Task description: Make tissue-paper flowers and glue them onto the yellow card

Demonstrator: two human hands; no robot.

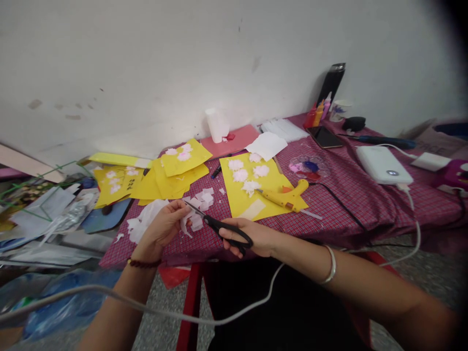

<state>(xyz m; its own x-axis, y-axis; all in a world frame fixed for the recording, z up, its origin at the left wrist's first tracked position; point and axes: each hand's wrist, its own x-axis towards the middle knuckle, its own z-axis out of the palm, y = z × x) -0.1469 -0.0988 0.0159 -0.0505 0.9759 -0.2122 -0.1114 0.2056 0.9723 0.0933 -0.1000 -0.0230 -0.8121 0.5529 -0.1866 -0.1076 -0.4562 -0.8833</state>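
At the near edge of the desk (365, 204), the left hand (164, 226) pinches a white paper scrap (185, 225) while the right hand (256, 239) grips black scissors (223, 227), whose blades should bite in short snips, clear of the pinching fingertips.

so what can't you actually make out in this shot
Head view only:
- white paper in the left hand: shape hidden by fingers and the scissors blade.
- right hand: fingertips hidden in the scissor handles.
- dark marks on a yellow sheet: too small to read.
- purple object: cut off by the right edge.
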